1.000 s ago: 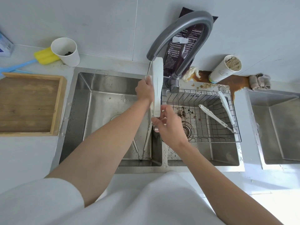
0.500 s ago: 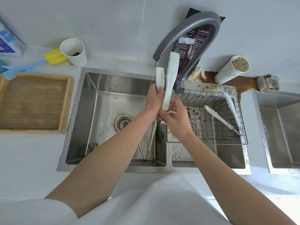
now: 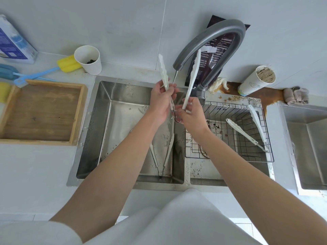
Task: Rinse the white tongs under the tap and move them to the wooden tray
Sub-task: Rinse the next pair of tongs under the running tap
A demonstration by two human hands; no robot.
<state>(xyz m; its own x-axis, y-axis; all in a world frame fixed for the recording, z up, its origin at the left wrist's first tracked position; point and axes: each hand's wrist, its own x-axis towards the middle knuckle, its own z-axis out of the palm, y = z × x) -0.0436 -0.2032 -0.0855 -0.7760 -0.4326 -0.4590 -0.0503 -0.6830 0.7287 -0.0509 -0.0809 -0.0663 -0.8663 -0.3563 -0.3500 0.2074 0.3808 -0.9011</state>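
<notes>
I hold white tongs [image 3: 192, 76] upright under the grey tap [image 3: 208, 43], arms spread in a V on either side of the thin water stream. My left hand [image 3: 160, 101] grips the left arm. My right hand [image 3: 190, 114] pinches the right arm near the metal hinge. A second pair of white tongs [image 3: 163, 152] lies in the left sink basin [image 3: 115, 121]. A third pair [image 3: 247, 131] rests in the wire basket [image 3: 230, 151] over the right basin. The wooden tray [image 3: 40, 110] sits on the counter at the left.
A paper cup [image 3: 88, 59] and blue-handled yellow brushes [image 3: 53, 69] lie behind the tray. A blue-and-white box [image 3: 12, 43] stands far left. A dirty paper cup [image 3: 256, 80], a brown spill and a rag [image 3: 296, 95] are at the back right. Another sink [image 3: 309, 147] is at the far right.
The tongs' arms have spread from nearly shut into a wide V, with one hand on each arm. The view shifted, showing more of the counter to the left.
</notes>
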